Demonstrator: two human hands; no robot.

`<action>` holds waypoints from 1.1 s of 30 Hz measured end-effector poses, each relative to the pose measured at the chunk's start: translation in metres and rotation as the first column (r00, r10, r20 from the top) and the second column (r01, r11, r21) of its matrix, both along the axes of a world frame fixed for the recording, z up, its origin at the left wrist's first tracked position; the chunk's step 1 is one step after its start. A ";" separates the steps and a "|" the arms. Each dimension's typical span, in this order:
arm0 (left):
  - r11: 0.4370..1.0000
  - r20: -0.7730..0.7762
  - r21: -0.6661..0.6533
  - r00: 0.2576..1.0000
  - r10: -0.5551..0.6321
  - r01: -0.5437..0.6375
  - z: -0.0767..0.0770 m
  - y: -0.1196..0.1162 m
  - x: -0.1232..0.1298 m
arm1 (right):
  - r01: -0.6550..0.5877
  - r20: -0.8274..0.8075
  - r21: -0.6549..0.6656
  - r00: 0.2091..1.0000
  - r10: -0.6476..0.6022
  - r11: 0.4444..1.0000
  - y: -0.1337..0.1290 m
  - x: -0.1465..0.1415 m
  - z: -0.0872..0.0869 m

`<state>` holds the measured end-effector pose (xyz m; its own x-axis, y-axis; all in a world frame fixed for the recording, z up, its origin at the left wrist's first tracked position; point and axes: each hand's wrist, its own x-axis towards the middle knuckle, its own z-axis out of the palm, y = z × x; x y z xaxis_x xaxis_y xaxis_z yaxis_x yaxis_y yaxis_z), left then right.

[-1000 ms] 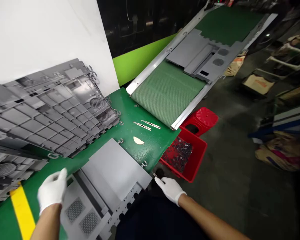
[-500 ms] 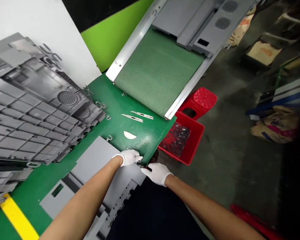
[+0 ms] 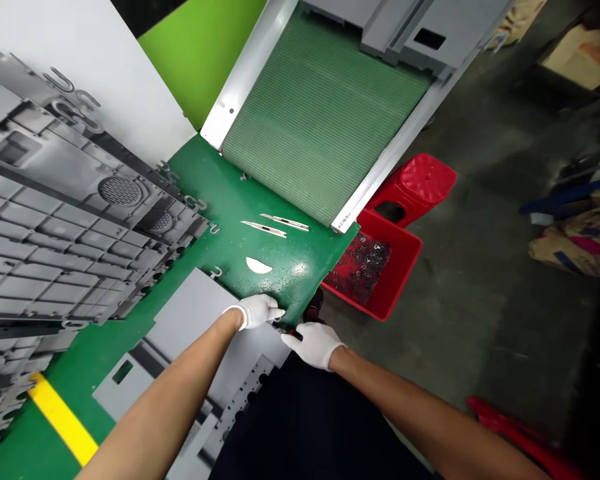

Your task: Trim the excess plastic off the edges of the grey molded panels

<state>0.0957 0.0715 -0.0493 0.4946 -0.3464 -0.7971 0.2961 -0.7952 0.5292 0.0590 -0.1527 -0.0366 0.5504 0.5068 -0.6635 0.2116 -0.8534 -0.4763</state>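
The green surface [image 3: 210, 183] runs from the lower left towards the middle, and the ribbed green belt of a conveyor [image 3: 325, 113] slopes down to its far end between pale metal rails. A white board [image 3: 105, 80] stands behind, with several grey moulded parts [image 3: 80, 233] tilted in front of it, ribbed faces outward and cut-outs along their edges. Another grey part [image 3: 450, 33] lies high on the belt, cut off by the top of the view. The panel [image 3: 190, 320] lies flat on the surface at its near edge, right against the person's dark clothing, partly covered by the left forearm. Beside the surface, lower down, sits a red bin [image 3: 403, 280] holding small dark scraps [image 3: 365, 267], with a red stool [image 3: 430, 177] just beyond it. A yellow strip [image 3: 63, 417] crosses the surface at lower left. The gloved right hand [image 3: 314, 345] is closed around the handle of a small tool [image 3: 294, 333], dark with red. The gloved left hand [image 3: 255, 312] has its fingers bent at the panel's corner, by the tool's tip; whether they pinch anything is too small to tell. Two knives [image 3: 265, 229] lie side by side near the conveyor, then a pale half-disc [image 3: 259, 265], then a small hook [image 3: 216, 272] at the panel's far edge.
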 end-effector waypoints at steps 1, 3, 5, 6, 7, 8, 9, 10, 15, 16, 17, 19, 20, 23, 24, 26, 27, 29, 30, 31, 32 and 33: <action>1.000 -0.006 -0.010 1.000 0.010 -0.010 0.001 0.000 0.000 | 0.002 -0.006 -0.005 1.000 -0.002 1.000 0.000 0.000 0.001; 0.999 -0.016 -0.027 0.999 0.028 -0.028 0.004 0.000 0.000 | 0.001 -0.018 -0.018 1.000 -0.001 1.000 0.001 -0.001 0.004; 0.998 -0.017 -0.037 0.999 0.041 -0.042 0.007 0.000 0.000 | -0.002 -0.023 -0.029 1.000 0.001 1.000 0.002 0.000 0.006; 0.998 -0.018 -0.042 0.999 0.046 -0.046 0.009 -0.001 0.000 | -0.001 -0.021 -0.035 1.000 0.000 0.999 0.003 0.000 0.007; 0.998 -0.019 -0.047 0.999 0.051 -0.052 0.010 -0.001 0.000 | 0.002 -0.019 -0.041 1.000 -0.003 0.999 0.003 0.000 0.008; 0.997 -0.021 -0.051 0.998 0.057 -0.058 0.011 -0.001 0.000 | 0.005 -0.017 -0.048 1.000 -0.005 0.999 0.004 0.000 0.009; 0.996 -0.026 -0.056 0.998 0.064 -0.066 0.012 -0.002 0.001 | 0.008 -0.016 -0.056 1.000 -0.009 0.998 0.004 0.000 0.011; 0.995 -0.033 -0.061 0.997 0.073 -0.075 0.013 -0.002 0.001 | 0.012 -0.016 -0.065 1.000 -0.013 0.998 0.005 -0.001 0.012; 0.993 -0.043 -0.065 0.995 0.091 -0.094 0.012 -0.003 -0.001 | 0.050 -0.019 -0.111 0.998 -0.053 0.993 0.010 -0.006 0.020; 0.994 -0.034 -0.063 0.996 0.084 -0.086 0.011 -0.002 -0.001 | 0.059 -0.020 -0.116 0.998 -0.062 0.991 0.010 -0.007 0.021; 0.995 -0.025 -0.060 0.997 0.074 -0.075 0.010 -0.002 -0.002 | 0.067 -0.019 -0.118 0.997 -0.069 0.991 0.011 -0.008 0.021; 0.997 -0.012 -0.048 0.998 0.061 -0.062 0.010 -0.002 -0.002 | 0.074 -0.016 -0.111 0.997 -0.077 0.991 0.010 -0.008 0.019; 0.997 -0.012 -0.042 0.998 0.058 -0.058 0.010 -0.002 -0.001 | 0.072 -0.015 -0.104 0.997 -0.074 0.992 0.009 -0.008 0.018; 0.998 -0.016 -0.041 0.998 0.054 -0.054 0.013 -0.002 0.000 | 0.034 -0.019 -0.065 0.999 -0.035 0.997 0.005 -0.004 0.012; 0.998 -0.019 -0.044 0.998 0.052 -0.053 0.015 -0.003 0.001 | 0.015 -0.025 -0.048 1.000 -0.016 0.999 0.003 -0.001 0.010; 0.997 -0.033 -0.052 0.998 0.055 -0.056 0.016 -0.003 0.002 | -0.025 -0.045 -0.013 0.999 0.024 1.000 0.000 0.004 0.008; 0.997 -0.040 -0.051 0.998 0.058 -0.060 0.017 -0.003 0.002 | -0.041 -0.055 0.000 0.998 0.041 0.999 -0.001 0.006 0.007; 0.997 -0.042 -0.041 0.997 0.063 -0.065 0.016 -0.004 0.002 | -0.060 -0.065 0.008 0.996 0.060 0.998 -0.002 0.010 0.006; 0.997 -0.037 -0.035 0.997 0.062 -0.064 0.016 -0.004 0.002 | -0.064 -0.065 0.002 0.996 0.064 0.998 -0.001 0.011 0.006; 0.998 -0.029 -0.029 0.998 0.059 -0.060 0.015 -0.004 0.001 | -0.065 -0.064 -0.009 0.996 0.064 0.998 0.000 0.011 0.006; 0.998 -0.021 -0.025 0.998 0.056 -0.056 0.014 -0.003 0.001 | -0.064 -0.062 -0.019 0.996 0.063 0.998 0.002 0.010 0.005; 0.998 -0.016 -0.027 0.998 0.053 -0.053 0.014 -0.003 0.001 | -0.063 -0.060 -0.026 0.996 0.061 0.998 0.003 0.009 0.005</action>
<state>0.0971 0.0683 -0.0352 0.5006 -0.3416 -0.7954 0.3454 -0.7637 0.5454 0.0677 -0.1493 -0.0316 0.4778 0.5193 -0.7085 0.2365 -0.8528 -0.4656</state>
